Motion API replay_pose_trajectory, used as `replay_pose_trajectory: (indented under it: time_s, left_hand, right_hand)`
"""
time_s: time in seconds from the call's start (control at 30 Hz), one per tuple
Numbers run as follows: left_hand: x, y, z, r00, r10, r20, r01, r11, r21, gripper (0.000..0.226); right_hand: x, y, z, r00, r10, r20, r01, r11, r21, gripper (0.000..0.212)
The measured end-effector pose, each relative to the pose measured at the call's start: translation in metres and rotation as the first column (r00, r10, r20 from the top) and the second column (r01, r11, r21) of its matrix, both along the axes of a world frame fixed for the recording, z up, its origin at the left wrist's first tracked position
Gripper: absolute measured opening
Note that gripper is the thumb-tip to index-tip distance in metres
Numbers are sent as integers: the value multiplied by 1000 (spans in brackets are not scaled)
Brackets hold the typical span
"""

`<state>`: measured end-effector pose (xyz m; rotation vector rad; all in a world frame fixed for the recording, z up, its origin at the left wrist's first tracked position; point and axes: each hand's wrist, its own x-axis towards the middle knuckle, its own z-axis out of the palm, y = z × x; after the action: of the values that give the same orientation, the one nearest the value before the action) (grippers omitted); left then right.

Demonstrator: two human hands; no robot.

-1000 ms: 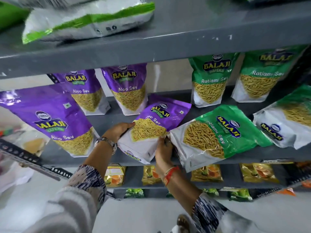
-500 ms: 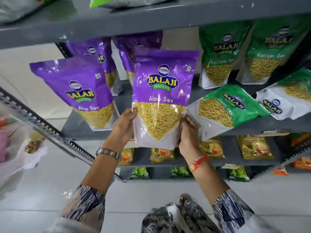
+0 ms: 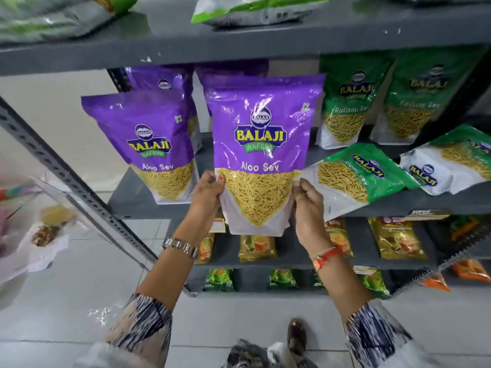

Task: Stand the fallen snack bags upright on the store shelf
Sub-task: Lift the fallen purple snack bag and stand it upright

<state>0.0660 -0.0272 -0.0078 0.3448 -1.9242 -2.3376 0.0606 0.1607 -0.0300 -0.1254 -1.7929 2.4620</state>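
I hold a purple Aloo Sev bag (image 3: pixel 261 144) upright at the front of the grey middle shelf (image 3: pixel 138 205). My left hand (image 3: pixel 208 193) grips its lower left edge and my right hand (image 3: pixel 308 205) its lower right edge. Its bottom hangs just past the shelf's front edge. To its left another purple bag (image 3: pixel 148 144) stands upright, with more purple bags behind. Right of my hands a green Ratlami Sev bag (image 3: pixel 356 179) lies fallen on its back, and a second green bag (image 3: pixel 449 166) lies tilted at the far right.
Two green bags (image 3: pixel 345 102) stand upright at the shelf's back right. Bags lie flat on the top shelf (image 3: pixel 239 46). Lower shelves hold small yellow packets (image 3: pixel 256 248) and green ones. A slanted perforated metal post (image 3: pixel 66 176) runs along the left. Grey tiled floor below.
The purple bag went from lying tilted on the shelf to upright in both hands. My view has moved closer to the shelf.
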Motion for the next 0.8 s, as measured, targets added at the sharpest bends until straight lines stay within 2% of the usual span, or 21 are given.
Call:
replay_pose_trajectory:
  time_s: [0.2, 0.37, 0.57, 0.8]
  left_hand:
    - [-34, -10, -15, 984, 140, 106, -128, 985, -111, 27]
    - [-66, -15, -12, 973, 203, 110, -203, 979, -16, 28]
    - [-85, -27, -31, 971, 198, 131, -201, 980, 8, 24]
    - [-82, -28, -35, 977, 209, 50, -213, 973, 92, 23]
  right_hand:
    - [-48, -14, -1, 997, 77, -2, -77, 992, 99, 25]
    - [-80, -28, -5, 992, 116, 45, -120, 988, 96, 23]
    - [-93, -39, -12, 987, 137, 86, -141, 989, 40, 20]
    - [-94, -45, -14, 985, 150, 90, -157, 985, 71, 21]
